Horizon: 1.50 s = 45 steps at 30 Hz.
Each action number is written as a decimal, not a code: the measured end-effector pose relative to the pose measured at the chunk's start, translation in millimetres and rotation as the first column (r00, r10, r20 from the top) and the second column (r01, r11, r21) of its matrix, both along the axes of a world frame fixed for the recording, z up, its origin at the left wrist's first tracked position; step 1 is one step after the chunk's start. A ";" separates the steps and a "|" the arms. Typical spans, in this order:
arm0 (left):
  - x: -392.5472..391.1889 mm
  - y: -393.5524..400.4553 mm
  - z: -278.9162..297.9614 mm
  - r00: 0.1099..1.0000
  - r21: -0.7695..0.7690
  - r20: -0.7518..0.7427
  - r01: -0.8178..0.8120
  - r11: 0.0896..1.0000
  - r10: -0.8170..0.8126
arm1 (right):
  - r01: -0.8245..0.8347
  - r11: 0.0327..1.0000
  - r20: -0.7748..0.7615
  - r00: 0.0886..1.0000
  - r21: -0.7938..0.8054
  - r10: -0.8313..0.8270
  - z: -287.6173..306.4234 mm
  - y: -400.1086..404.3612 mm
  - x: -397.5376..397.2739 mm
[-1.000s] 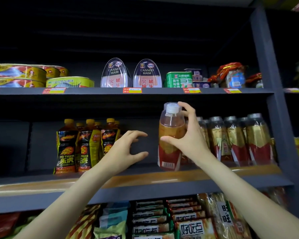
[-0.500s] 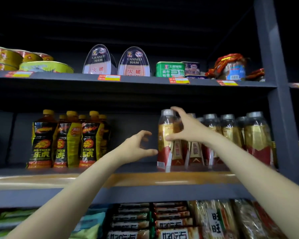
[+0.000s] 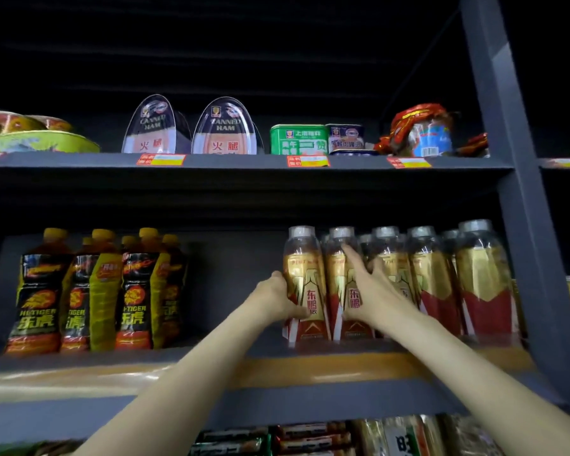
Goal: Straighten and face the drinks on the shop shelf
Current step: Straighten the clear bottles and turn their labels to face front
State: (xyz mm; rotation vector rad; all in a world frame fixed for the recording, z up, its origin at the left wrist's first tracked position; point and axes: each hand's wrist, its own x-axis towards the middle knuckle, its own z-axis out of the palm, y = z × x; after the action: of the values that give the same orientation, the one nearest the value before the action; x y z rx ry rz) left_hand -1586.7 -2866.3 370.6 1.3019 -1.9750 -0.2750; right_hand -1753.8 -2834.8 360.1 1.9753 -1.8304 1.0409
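Observation:
A row of gold-and-red drink bottles stands at the right of the middle shelf [image 3: 310, 352], labels facing out. My left hand [image 3: 277, 299] grips the leftmost gold-and-red bottle [image 3: 305, 258] from its left side, thumb on the label. My right hand [image 3: 375, 291] rests on the second gold-and-red bottle [image 3: 338, 278], its index finger straight up along it and the other fingers reaching toward the third bottle. At the left of the same shelf stands a group of black-and-yellow Hi-Tiger bottles [image 3: 79, 291], several turned so their labels face sideways.
A gap of bare shelf lies between the two drink groups. The shelf above [image 3: 244, 161] carries canned ham, tins and packets. A grey upright post [image 3: 520, 192] bounds the row on the right. Snack packs fill the shelf below [image 3: 310, 436].
The bottle my right hand held tilted in the air now stands upright at the left end of the row. My left hand closed on it; my right hand shifted to the second bottle.

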 end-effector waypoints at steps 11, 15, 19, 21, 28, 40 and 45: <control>-62.3 58.2 -4.9 0.956 -0.651 -0.233 -0.017 0.759 -0.178 | -0.083 0.936 -0.002 0.996 -0.342 0.087 -10.6 94.6 -102.1; -140.6 93.9 -8.4 0.933 -0.748 -0.137 0.123 0.652 -0.333 | -0.294 0.903 0.165 0.920 -0.313 0.356 -5.3 142.4 -166.0; -235.8 130.1 -12.9 0.888 -0.804 -0.080 0.211 0.557 -0.453 | -0.170 0.928 0.176 0.955 -0.332 0.238 -9.9 170.5 -267.9; -295.9 140.7 -18.9 0.881 -0.791 -0.037 0.263 0.552 -0.472 | -0.040 0.951 0.163 0.982 -0.307 0.093 -16.5 177.2 -338.6; -529.8 125.7 -38.8 0.947 -0.596 0.024 0.271 0.756 -0.321 | 0.277 0.949 0.040 0.961 -0.150 -0.274 -15.4 176.9 -580.4; -619.5 87.2 -52.1 0.996 -0.678 0.049 0.091 0.729 -0.079 | 0.055 0.971 0.473 0.879 -0.234 0.064 16.6 91.8 -662.5; -629.5 102.8 -44.3 0.981 -0.608 -0.002 0.151 0.779 -0.192 | -0.072 0.844 0.246 0.940 -0.531 0.235 18.2 131.4 -662.4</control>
State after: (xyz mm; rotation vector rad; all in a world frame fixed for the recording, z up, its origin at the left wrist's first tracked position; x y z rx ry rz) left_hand -2216.2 -2763.5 326.3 0.6848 -1.8998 0.2270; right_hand -2416.2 -2703.4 378.2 1.7153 -1.3168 1.7572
